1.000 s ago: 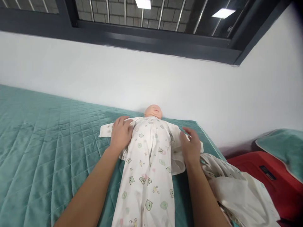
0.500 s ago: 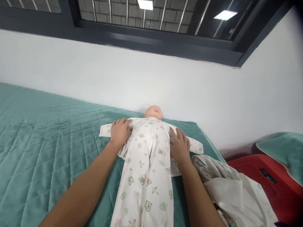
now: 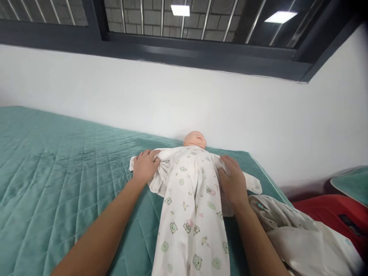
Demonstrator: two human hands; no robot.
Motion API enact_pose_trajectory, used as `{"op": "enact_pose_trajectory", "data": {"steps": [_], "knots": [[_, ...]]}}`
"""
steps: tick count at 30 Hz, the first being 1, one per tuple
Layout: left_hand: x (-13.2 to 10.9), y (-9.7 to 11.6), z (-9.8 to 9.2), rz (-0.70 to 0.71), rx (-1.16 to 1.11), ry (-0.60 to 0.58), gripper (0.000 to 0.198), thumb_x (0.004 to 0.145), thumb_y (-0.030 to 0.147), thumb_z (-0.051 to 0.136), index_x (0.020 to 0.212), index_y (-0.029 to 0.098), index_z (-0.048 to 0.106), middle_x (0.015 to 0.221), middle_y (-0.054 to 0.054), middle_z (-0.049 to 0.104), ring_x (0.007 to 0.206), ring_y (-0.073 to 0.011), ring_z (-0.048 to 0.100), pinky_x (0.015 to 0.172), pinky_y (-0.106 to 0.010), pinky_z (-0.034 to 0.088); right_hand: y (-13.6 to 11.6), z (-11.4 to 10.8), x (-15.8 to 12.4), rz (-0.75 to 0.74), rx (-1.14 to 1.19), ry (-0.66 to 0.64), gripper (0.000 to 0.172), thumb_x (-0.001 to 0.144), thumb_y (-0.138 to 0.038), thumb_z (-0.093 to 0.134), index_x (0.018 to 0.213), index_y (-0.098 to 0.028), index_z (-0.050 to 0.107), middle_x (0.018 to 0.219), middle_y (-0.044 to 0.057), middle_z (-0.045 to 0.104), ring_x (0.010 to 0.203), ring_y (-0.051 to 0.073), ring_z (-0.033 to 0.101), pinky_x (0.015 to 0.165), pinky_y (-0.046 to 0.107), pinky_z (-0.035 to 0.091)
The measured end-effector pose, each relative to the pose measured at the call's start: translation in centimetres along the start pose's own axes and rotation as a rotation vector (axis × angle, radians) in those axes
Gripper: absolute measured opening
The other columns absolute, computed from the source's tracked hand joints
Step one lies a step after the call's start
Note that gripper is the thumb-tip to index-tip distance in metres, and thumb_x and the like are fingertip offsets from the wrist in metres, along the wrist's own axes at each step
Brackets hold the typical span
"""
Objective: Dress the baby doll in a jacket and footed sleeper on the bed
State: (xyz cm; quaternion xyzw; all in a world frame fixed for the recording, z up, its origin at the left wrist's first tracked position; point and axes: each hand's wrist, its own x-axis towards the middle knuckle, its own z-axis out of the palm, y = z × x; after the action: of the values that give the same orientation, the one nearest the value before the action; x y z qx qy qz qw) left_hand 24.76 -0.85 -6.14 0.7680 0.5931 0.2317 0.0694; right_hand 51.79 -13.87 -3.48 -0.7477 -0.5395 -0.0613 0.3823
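Note:
A baby doll lies on its back with its bald head (image 3: 194, 138) against the wall. Over its body is spread a white baby romper (image 3: 189, 214) printed with green bear faces, its long sleeves out to both sides. My left hand (image 3: 146, 165) is closed over the sleeve on the left, fingers curled, with cloth bunched between it and the doll's body. On the opposite side my right hand (image 3: 234, 180) grips the other sleeve near the shoulder, thumb towards the chest. The sleeve end (image 3: 253, 183) sticks out beyond it. The doll's arms are hidden.
A green quilted mat (image 3: 71, 184) lies under everything, reaching the white wall (image 3: 143, 99). Crumpled white printed cloth (image 3: 304, 237) sits beside my right forearm. Further right are a red object (image 3: 330, 211) and green fabric (image 3: 352, 182). A barred window (image 3: 186, 23) is above.
The view has shifted a little, so the scene sits further right. My left hand has slid outward along its sleeve, gathering folds. My right hand is turned more inward, its fingers more curled.

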Motion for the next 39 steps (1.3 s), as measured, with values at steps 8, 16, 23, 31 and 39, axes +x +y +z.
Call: {"op": "enact_pose_trajectory", "data": {"steps": [8, 16, 23, 31, 39], "knots": [[-0.2, 0.3, -0.1, 0.024, -0.016, -0.025, 0.048, 0.087, 0.042, 0.054, 0.134, 0.034, 0.053, 0.129, -0.007, 0.059, 0.119, -0.033, 0.052, 0.101, -0.052, 0.036, -13.6, 3.5, 3.5, -0.733, -0.314, -0.488, 0.035, 0.088, -0.013, 0.047, 0.12, -0.015, 0.059, 0.125, 0.013, 0.06, 0.115, 0.028, 0.054, 0.097, 0.042, 0.045], [0.4, -0.2, -0.4, 0.048, 0.021, -0.101, 0.056, 0.082, 0.039, 0.063, 0.135, 0.028, 0.047, 0.131, -0.01, 0.057, 0.12, -0.032, 0.051, 0.102, -0.05, 0.036, -16.4, 10.9, 5.1, -0.845, -0.685, -0.684, 0.032, 0.093, -0.017, 0.047, 0.122, -0.011, 0.058, 0.122, 0.018, 0.061, 0.114, 0.028, 0.057, 0.09, 0.041, 0.047], [0.3, -0.8, -1.0, 0.1, 0.045, -0.083, 0.051, 0.085, 0.044, 0.058, 0.134, 0.033, 0.047, 0.124, -0.008, 0.058, 0.116, -0.0319, 0.052, 0.092, -0.046, 0.042, -16.7, 9.8, 5.6, -0.867, -0.748, -0.717, 0.036, 0.089, -0.021, 0.058, 0.124, -0.016, 0.058, 0.114, 0.015, 0.067, 0.105, 0.028, 0.062, 0.083, 0.038, 0.047], [-0.1, -1.1, -1.9, 0.062, 0.048, -0.132, 0.041, 0.084, 0.046, 0.06, 0.123, 0.034, 0.056, 0.12, -0.008, 0.059, 0.115, -0.0304, 0.051, 0.095, -0.047, 0.04, -16.1, 6.5, 6.8, -0.96, -0.868, -0.666, 0.035, 0.089, -0.021, 0.057, 0.124, -0.029, 0.057, 0.113, 0.01, 0.065, 0.103, 0.028, 0.059, 0.083, 0.039, 0.039], [0.0, -1.8, -2.3, 0.084, 0.042, -0.207, 0.044, 0.08, 0.05, 0.064, 0.119, 0.032, 0.06, 0.124, -0.008, 0.056, 0.117, -0.0307, 0.05, 0.097, -0.048, 0.04, -15.6, 4.9, 7.0, -0.95, -0.844, -0.587, 0.031, 0.09, -0.018, 0.052, 0.117, -0.026, 0.064, 0.104, 0.01, 0.066, 0.097, 0.027, 0.058, 0.088, 0.041, 0.032]]}}
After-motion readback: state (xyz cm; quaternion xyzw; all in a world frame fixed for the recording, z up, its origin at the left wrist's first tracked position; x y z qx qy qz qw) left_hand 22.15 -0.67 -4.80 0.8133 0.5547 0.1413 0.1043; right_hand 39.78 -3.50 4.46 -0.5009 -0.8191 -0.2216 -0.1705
